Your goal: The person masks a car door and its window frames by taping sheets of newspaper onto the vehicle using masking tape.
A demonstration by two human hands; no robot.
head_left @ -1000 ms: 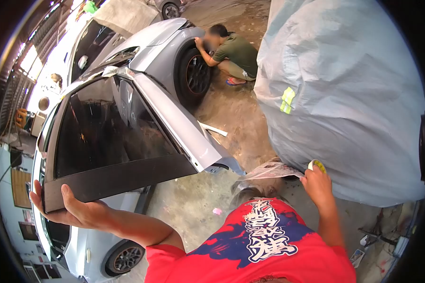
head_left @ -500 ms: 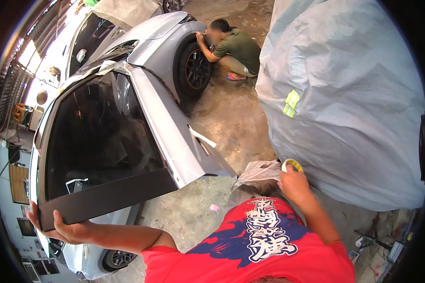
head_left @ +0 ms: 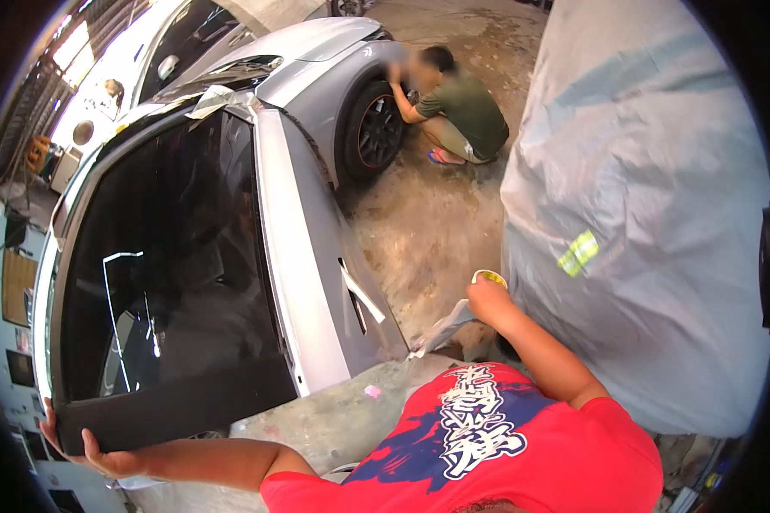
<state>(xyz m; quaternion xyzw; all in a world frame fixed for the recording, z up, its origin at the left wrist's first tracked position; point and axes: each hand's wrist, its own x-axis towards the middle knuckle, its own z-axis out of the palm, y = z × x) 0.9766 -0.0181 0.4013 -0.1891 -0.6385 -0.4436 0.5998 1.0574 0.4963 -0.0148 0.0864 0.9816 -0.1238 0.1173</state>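
A silver car door stands swung open on my left, with a dark window and a black pillar strip along its near edge. My left hand grips the corner of that edge, thumb on one side and fingers on the other. In my right hand is a roll of masking tape, held in front of my body. A crumpled sheet of masking paper stretches between that hand and the door's lower part. A white tape strip sticks out at the door handle.
A person in a dark green shirt crouches by the front wheel, hands raised to the fender. To the right, a large grey cover drapes over something bulky. Concrete floor runs between the car and the cover.
My right hand has moved left with the tape roll, closer to the door. The paper now hangs narrower towards the door. My left hand keeps its grip; the view has shifted.
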